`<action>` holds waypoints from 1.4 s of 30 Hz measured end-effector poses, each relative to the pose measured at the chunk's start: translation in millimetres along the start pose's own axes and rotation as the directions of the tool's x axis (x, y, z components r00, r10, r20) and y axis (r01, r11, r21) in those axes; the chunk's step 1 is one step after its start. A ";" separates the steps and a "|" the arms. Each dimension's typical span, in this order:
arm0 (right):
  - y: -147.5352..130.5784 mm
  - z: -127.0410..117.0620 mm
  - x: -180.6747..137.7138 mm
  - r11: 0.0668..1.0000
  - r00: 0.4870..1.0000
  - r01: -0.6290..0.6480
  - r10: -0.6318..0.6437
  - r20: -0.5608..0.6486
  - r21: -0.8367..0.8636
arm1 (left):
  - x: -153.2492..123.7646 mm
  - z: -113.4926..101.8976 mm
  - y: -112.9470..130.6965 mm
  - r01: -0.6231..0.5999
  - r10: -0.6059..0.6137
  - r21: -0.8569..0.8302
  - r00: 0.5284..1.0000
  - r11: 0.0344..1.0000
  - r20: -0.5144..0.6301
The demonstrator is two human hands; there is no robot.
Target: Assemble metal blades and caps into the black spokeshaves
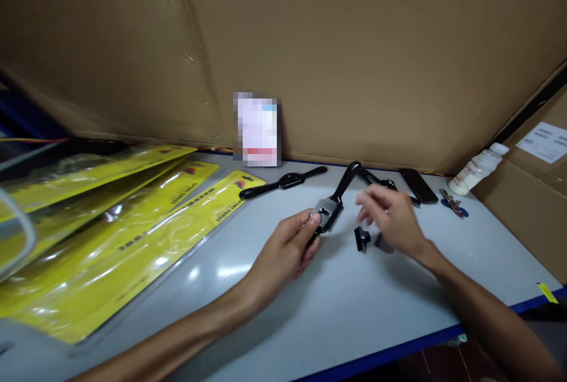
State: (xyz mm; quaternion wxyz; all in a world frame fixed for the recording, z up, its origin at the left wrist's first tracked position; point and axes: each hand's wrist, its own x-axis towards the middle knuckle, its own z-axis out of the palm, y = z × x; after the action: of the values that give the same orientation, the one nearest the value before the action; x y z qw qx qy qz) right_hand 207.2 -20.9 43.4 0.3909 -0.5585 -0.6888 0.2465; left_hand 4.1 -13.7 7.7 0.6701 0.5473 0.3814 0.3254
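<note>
Left hand (pixel 287 246) clamped on a black tool (pixel 330 208), thumb on its metal middle. Right hand (pixel 392 219) blurred, fingers loosely spread, empty, just above a small black clamp piece (pixel 362 238) on the table (pixel 354 311).

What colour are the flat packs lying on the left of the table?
Yellow, under shiny clear plastic; the head view shows the packs.

Yellow packaging cards (pixel 110 240) lie left on the table (pixel 354 311); a white bottle (pixel 478 168), keys (pixel 452 202) far right.

On the pale grey tabletop (pixel 354 311), yellow blister packs (pixel 110 240) lie at nine o'clock; the small white plastic bottle (pixel 478 168) at two; a small black part (pixel 362 238), perhaps a clamp, sits centre.
</note>
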 end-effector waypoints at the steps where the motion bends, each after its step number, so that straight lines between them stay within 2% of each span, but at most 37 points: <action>1: 1.2 -11.9 4.2 0.993 0.996 0.020 -0.031 -0.086 -0.118 | 1.0 -1.7 -0.3 0.002 -0.002 0.011 1.000 1.000 -0.016; 2: 2.4 -23.3 7.7 0.974 0.992 0.013 -0.041 -0.121 -0.226 | 1.9 -3.0 -0.9 0.004 -0.004 0.020 1.000 1.000 -0.027; 3: 3.7 -33.6 10.4 0.942 0.996 -0.001 -0.029 -0.084 -0.337 | 2.4 -3.8 -1.6 0.014 -0.014 0.021 0.999 1.000 -0.029; 5: 7.1 -49.1 13.1 0.844 0.996 0.011 0.036 0.077 -0.536 | 2.9 -4.1 -3.4 0.051 -0.051 0.008 0.999 0.999 -0.017; 7: 11.7 -58.1 12.6 0.746 0.960 0.055 0.143 0.240 -0.664 | 2.5 -3.6 -5.1 0.088 -0.088 0.000 0.996 0.996 0.002; 8: 14.4 -60.8 11.8 0.706 0.938 0.065 0.199 0.285 -0.706 | 2.2 -3.3 -5.6 0.101 -0.101 0.003 0.995 0.995 0.006; 11: 24.1 -65.7 10.1 0.614 0.909 0.041 0.305 0.284 -0.788 | 1.0 -2.9 -5.9 0.119 -0.119 0.035 0.993 0.992 -0.004; 13: 30.8 -67.9 10.6 0.600 0.909 0.041 0.309 0.279 -0.799 | 0.7 -2.8 -5.1 0.131 -0.131 0.057 0.991 0.990 -0.010; 17: 36.3 -69.5 13.8 0.654 0.898 0.062 0.293 0.328 -0.754 | 0.6 -1.4 -3.2 0.158 -0.158 0.077 0.987 0.984 -0.010; 20: 29.4 -67.5 15.4 0.685 0.931 0.029 0.246 0.269 -0.728 | 0.4 -1.2 -2.1 0.163 -0.163 0.057 0.987 0.985 -0.011; 24: 18.1 -66.7 15.5 0.763 0.921 0.060 0.207 0.331 -0.644 | 1.1 -3.7 -1.6 0.177 -0.177 0.000 0.984 0.984 -0.010; 26: 17.9 -69.0 16.0 0.690 0.937 0.039 0.225 0.265 -0.723 | 1.9 -4.7 -1.7 0.176 -0.176 -0.017 0.984 0.984 -0.016; 28: 21.9 -72.5 17.1 0.563 0.957 -0.028 0.253 0.140 -0.826 | 2.2 -4.7 -1.7 0.176 -0.177 -0.019 0.984 0.984 -0.019; 30: 27.8 -75.5 18.4 0.489 0.957 -0.070 0.279 0.079 -0.870 | 1.9 -4.0 -1.5 0.176 -0.176 -0.008 0.984 0.984 -0.018; 42: 58.1 -69.1 24.9 0.493 0.927 0.060 0.296 0.232 -0.868 | 2.2 -3.9 -2.7 0.189 -0.189 0.004 0.982 0.982 -0.007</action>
State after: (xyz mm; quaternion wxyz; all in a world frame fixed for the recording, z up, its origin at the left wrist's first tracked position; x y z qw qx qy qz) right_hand 295.2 11.2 44.4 -0.0880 -0.6713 -0.7359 -0.0079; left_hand 1.9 -10.5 4.3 0.6954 0.5093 0.4346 0.2611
